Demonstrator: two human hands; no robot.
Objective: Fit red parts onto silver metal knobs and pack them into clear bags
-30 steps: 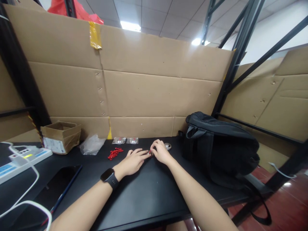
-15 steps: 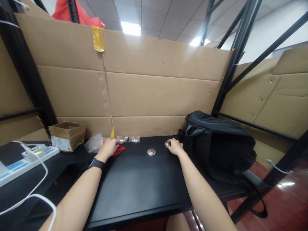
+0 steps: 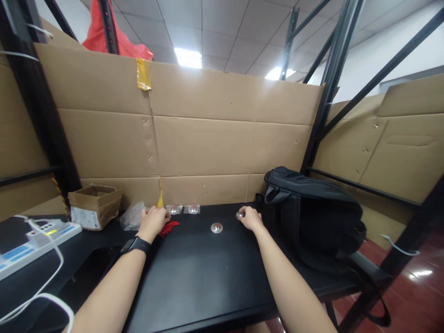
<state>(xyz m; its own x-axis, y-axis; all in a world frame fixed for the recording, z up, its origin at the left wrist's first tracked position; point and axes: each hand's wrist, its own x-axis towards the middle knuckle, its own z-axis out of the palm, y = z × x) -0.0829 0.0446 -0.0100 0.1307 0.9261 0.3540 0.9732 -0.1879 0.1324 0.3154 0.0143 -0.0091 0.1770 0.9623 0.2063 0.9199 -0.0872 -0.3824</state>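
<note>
My right hand [image 3: 251, 218] is closed at the far right of the black tabletop, its fingertips pinching a small shiny round disc [image 3: 239, 215]. A similar clear round disc with a red centre [image 3: 217, 228] lies flat between my hands. My left hand [image 3: 152, 223], with a dark watch on the wrist, rests at the back left with its fingers curled down; what they hold, if anything, is hidden. Bunched red cords [image 3: 169, 227] lie against its right side. Beyond the fingertips are two small clear packets, a left one [image 3: 174, 210] and a right one [image 3: 192, 209]. A crumpled clear plastic bag [image 3: 132, 218] sits left of this hand.
A black backpack [image 3: 312, 222] stands on the right. At the left are an open cardboard box [image 3: 95, 208], a white power strip [image 3: 41, 243] and a looping white cable [image 3: 57, 298]. Cardboard panels [image 3: 204, 148] wall off the back, between black metal posts [image 3: 326, 106].
My left hand has drawn back leftward from the small packets, and its fingers have curled. My right hand still pinches its disc. The camera view has tilted up slightly.
</note>
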